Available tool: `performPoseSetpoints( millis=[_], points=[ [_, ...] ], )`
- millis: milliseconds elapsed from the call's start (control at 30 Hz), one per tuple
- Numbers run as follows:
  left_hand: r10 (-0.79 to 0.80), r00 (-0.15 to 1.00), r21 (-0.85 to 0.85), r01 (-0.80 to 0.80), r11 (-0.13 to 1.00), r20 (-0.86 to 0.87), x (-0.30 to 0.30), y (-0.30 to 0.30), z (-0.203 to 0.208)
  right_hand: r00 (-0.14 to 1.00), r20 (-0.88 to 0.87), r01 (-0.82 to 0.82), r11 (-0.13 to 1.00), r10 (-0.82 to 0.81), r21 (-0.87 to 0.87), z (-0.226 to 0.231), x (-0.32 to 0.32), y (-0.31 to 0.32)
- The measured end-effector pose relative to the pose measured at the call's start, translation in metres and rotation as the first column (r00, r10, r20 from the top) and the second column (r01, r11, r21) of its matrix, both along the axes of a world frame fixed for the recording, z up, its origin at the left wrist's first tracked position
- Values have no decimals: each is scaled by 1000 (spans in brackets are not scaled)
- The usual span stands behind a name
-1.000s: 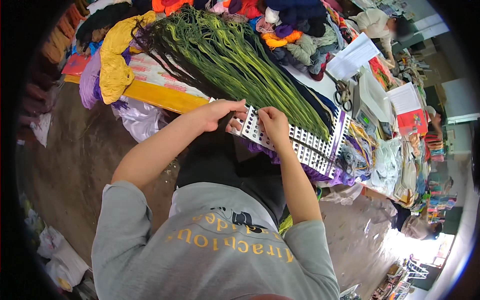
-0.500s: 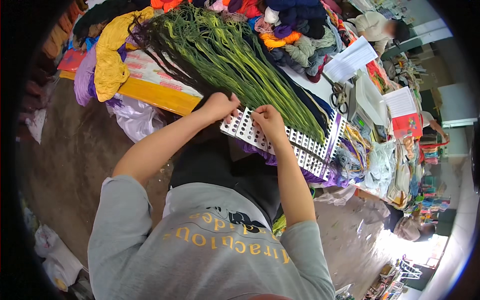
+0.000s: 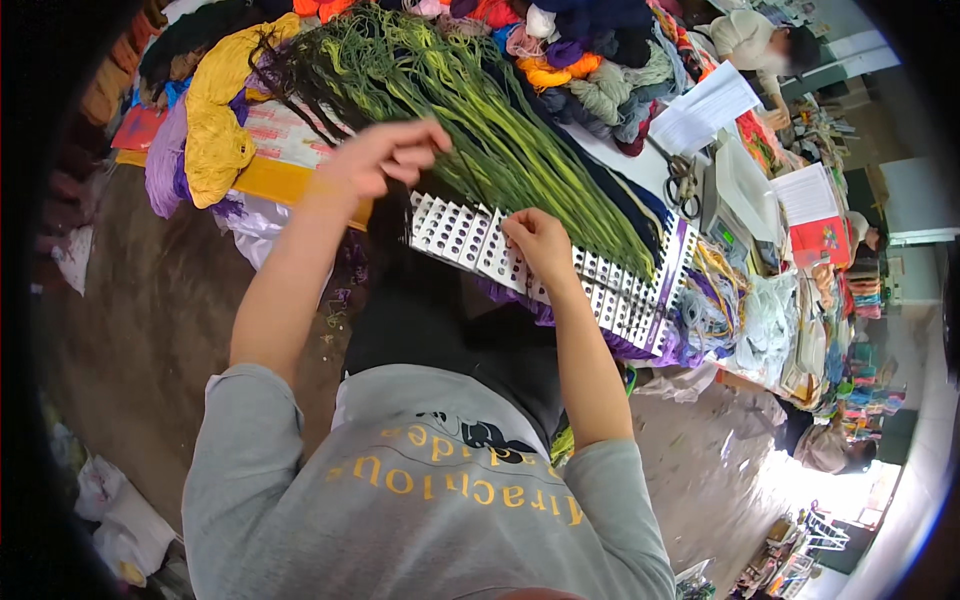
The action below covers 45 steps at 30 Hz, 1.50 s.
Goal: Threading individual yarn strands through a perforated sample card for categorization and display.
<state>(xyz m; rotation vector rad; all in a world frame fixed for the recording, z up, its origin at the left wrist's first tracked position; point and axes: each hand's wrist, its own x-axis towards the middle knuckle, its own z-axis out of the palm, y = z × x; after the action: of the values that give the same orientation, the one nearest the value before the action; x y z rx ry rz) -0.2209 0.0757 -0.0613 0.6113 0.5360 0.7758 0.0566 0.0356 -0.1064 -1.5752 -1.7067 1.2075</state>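
A row of white cards with punched holes runs along the table's near edge. My right hand is pinched closed at the upper edge of one of these cards. Beyond it, long green and yellow-green thread strands fan across the table, their near ends at the cards. My left hand is raised over the dark strands at the left end of the row. Its fingers look apart, though slightly blurred, and dark threads hang just below it.
A yellow skein droops over the table's left edge. Mixed coloured skeins pile up at the back. On the right lie scissors, paper sheets, a scale and a red folder. Another person is at the far right.
My left hand has lifted off the cards and moved up and left, its fingers spreading; the left end of the card row now shows. My right hand has stayed at its card.
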Motion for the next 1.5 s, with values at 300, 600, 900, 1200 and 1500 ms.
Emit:
performPoseSetpoints(
  millis=[300, 600, 900, 1200, 1500],
  points=[
    [-112, 661, 193, 369, 909, -742, 95, -31, -28, 948, -316, -10, 990, -34, -137, 3, 8, -1],
    [297, 950, -219, -311, 925, -93, -78, 47, -16, 992, 126, -20, 1000, 17, 17, 1, 2, -4],
    [527, 346, 381, -408, 830, -776, -119, 53, -26, 994, 106, -17, 1000, 19, -21, -5, 2, -5],
    [278, 919, 32, -280, 959, -280, -22, 15, -87, 997, 75, 2, 1000, -1, -15, -4, 2, -4],
    [564, 531, 429, -366, 826, -632, -22, -30, -28, 933, -317, 204, 977, -173, 66, 2, -2, -15]
  ],
)
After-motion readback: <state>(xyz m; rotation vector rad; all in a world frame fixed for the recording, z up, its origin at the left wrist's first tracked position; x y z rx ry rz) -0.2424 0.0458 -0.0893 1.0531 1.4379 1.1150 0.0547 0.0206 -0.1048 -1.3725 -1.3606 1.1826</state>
